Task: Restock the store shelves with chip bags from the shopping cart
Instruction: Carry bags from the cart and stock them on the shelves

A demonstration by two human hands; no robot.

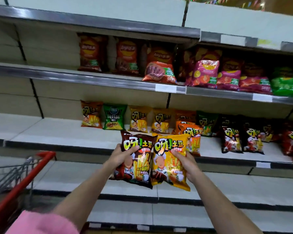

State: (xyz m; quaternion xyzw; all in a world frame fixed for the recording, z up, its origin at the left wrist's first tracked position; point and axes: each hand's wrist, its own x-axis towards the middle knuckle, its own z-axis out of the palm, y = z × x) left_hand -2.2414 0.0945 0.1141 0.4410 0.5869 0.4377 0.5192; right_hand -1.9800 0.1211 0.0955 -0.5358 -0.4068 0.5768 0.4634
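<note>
**Two chip bags held up at the snack shelving**

In front of the pale metal store shelving [61,130], both arms are raised, one bag per hand. The shelving runs out of frame on both sides; top and far-right parts are blurred, and the price tags on the rails cannot be read.

Lower left: red-handled wire shopping cart [20,174], only a corner in view, contents not made out. A pink sleeve [41,223] is cut off by the bottom edge.

Upper stocked shelf: row of red, magenta and green Lay's bags [159,65], logo readable on the middle ones, the rest smeared. Shelf below: row of small yellow, orange, green and dark bags [140,119] standing upright, same cartoon-chef design as the held pair; those at right are dim.

Left hand [123,154] grips the dark brown glossy chip bag [137,159] at its left edge, thumb curled over the front. Right hand [186,162] grips the yellow glossy chip bag [169,162] at its right edge, thumb on the front. The bags touch side by side, held in the air before the lower stocked shelf, partly hiding an orange bag [193,132] behind. Large print reads "土豆"; smaller text too fine.
</note>
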